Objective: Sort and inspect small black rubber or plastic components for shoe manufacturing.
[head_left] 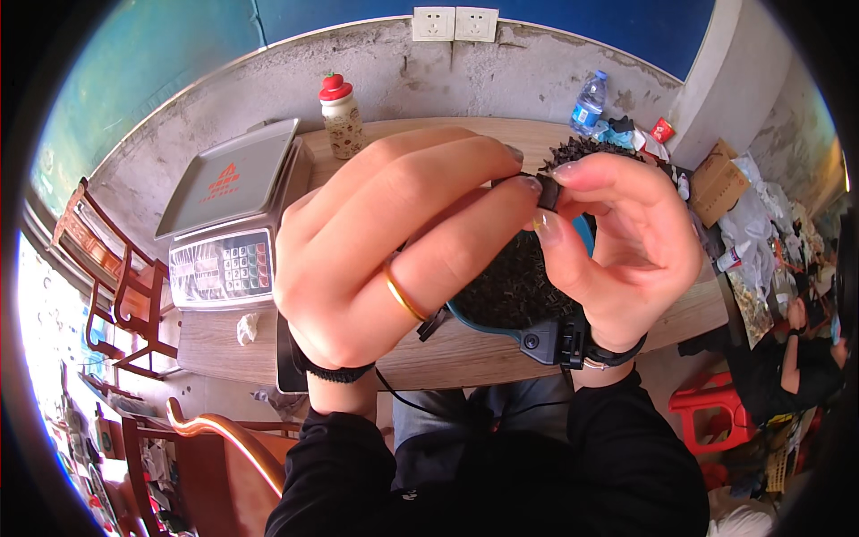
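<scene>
Close in front of me, my left hand (394, 233), with a gold ring on one finger, reaches across to the right. Its fingertips meet those of my right hand (631, 233). Between them is a small black piece (548, 191), pinched from both sides; its exact kind cannot be made out. Below the hands sits a blue-rimmed basin (483, 333) filled with dark, shredded bits (510, 291), partly hidden by my fingers. A heap of similar dark pieces (591, 149) lies on the table behind my right hand. A black device is strapped at my right wrist.
A weighing scale (224, 192) stands at the left, with crumpled tissue (247, 328) near it. At the back are a patterned bottle (341, 121) with a red lid and a clear water bottle (588, 103). A red stool (713, 412) and another person (796, 358) are at the right.
</scene>
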{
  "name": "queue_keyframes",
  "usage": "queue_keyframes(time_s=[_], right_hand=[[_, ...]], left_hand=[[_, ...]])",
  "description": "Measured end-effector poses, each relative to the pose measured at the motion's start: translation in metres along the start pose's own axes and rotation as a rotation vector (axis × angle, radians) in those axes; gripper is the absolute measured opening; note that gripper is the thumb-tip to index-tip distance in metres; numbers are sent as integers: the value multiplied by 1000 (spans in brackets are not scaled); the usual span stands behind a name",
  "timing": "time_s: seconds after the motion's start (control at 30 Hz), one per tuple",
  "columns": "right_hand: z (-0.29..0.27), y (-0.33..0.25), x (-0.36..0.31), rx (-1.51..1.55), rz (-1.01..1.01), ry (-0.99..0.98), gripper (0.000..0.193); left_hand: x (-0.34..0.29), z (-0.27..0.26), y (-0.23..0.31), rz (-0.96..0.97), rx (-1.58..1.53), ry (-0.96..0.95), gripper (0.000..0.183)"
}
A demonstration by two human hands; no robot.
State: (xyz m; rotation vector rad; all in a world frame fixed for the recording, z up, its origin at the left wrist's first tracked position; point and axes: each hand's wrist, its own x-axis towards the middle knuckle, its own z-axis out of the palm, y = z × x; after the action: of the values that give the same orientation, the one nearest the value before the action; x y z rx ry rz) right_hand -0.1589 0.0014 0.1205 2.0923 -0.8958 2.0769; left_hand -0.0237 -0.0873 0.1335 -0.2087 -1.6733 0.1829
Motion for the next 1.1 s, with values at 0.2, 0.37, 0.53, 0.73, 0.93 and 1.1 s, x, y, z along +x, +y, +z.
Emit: queue_keyframes(time_s=[0.2, 0.37, 0.53, 0.73, 0.93, 1.1], right_hand=[[1, 1, 1, -20, 13, -5, 33], [1, 3, -1, -25, 51, -25, 33], [2, 1, 1, -4, 51, -24, 32], [-1, 2, 2, -19, 59, -103, 34], [-2, -3, 5, 204, 223, -114, 23], [0, -3, 5, 284, 263, -35, 23]], left_hand=[[0, -1, 6, -82, 69, -35, 20], [0, -2, 5, -85, 105, -58, 21], [1, -4, 5, -77, 84, -67, 22], [0, 0, 0, -75, -71, 2, 21], [1, -10, -7, -74, -260, -69, 15], [-3, -2, -12, -101, -419, -72, 18]])
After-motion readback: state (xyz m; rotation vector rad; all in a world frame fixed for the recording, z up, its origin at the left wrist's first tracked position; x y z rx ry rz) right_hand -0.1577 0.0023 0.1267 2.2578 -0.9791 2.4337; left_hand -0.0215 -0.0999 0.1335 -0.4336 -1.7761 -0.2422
